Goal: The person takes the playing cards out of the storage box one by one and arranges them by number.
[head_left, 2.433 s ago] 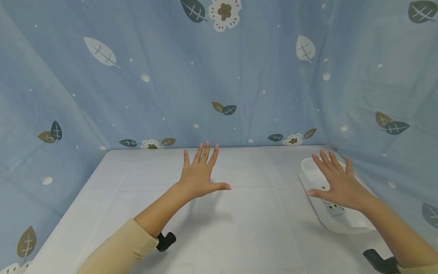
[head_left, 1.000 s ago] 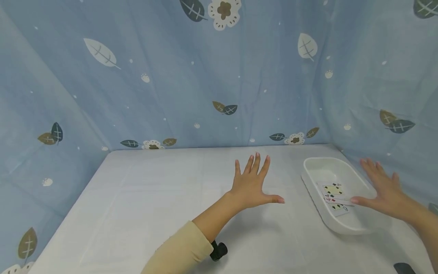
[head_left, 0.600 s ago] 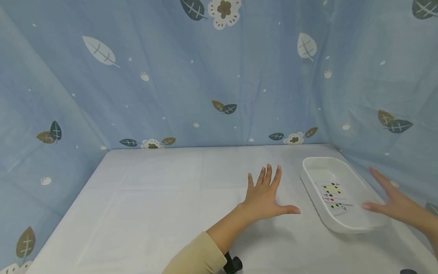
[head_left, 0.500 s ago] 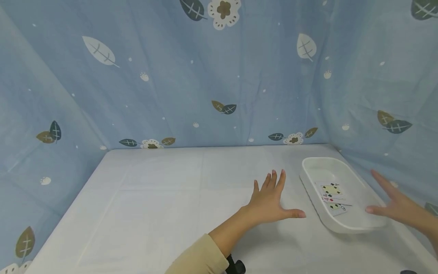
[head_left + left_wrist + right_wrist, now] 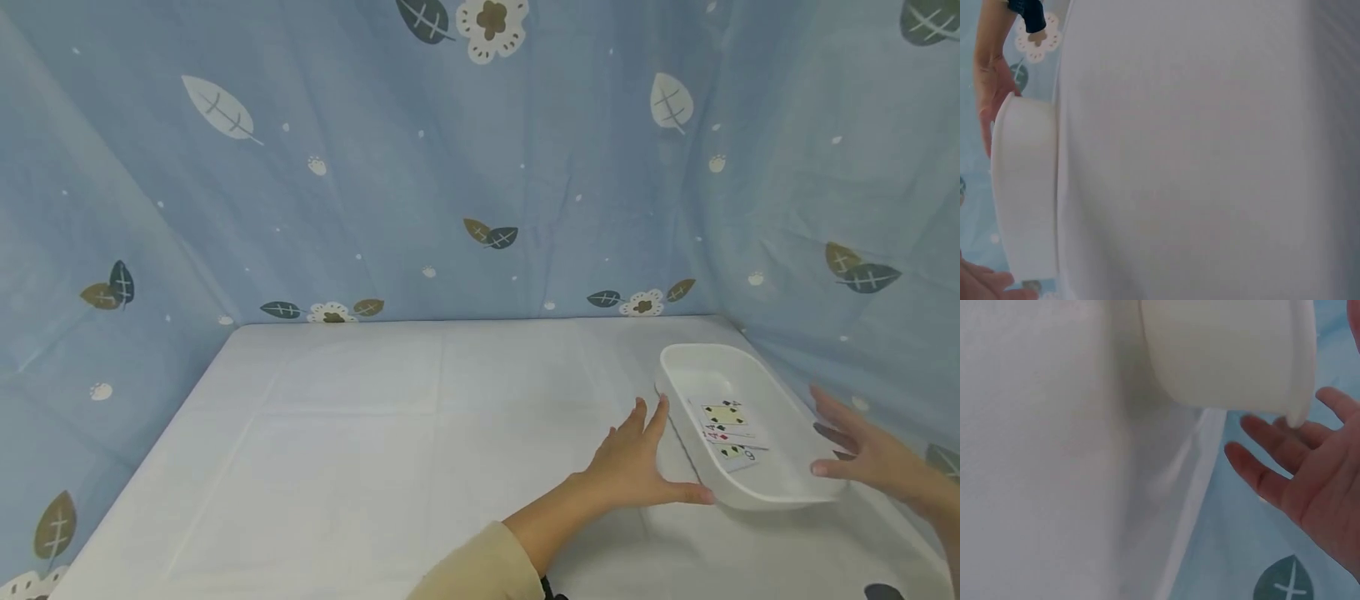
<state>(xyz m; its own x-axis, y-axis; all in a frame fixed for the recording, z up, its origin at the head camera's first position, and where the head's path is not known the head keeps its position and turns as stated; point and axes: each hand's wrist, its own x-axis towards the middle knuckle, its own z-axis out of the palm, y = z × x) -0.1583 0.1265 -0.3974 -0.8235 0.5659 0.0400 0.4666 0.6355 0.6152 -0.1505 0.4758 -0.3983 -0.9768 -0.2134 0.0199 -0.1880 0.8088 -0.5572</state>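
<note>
A white plastic basin [image 5: 798, 475] stands at the right side of the table, with several playing cards [image 5: 726, 415] lying face up on its floor. My left hand [image 5: 630, 467] is beside the basin's left wall, fingers spread and thumb toward its near end; contact cannot be told. At the opposite side, my right hand [image 5: 870, 450] is by the right rim, fingers extended and parted. In the right wrist view, the fingers of the right hand [image 5: 1316, 462] are close to the rim of the basin [image 5: 1229, 356]. Neither hand holds anything.
A white cloth covers the table [image 5: 360, 450]. Behind and along the sides hangs a blue curtain [image 5: 420, 183] with leaf and flower prints. The basin stands close to the table's right edge.
From mid-table, my left hand has moved right and nearer to me, up to the basin. My right hand has shifted from above the basin to its right side. The cards are now uncovered.
</note>
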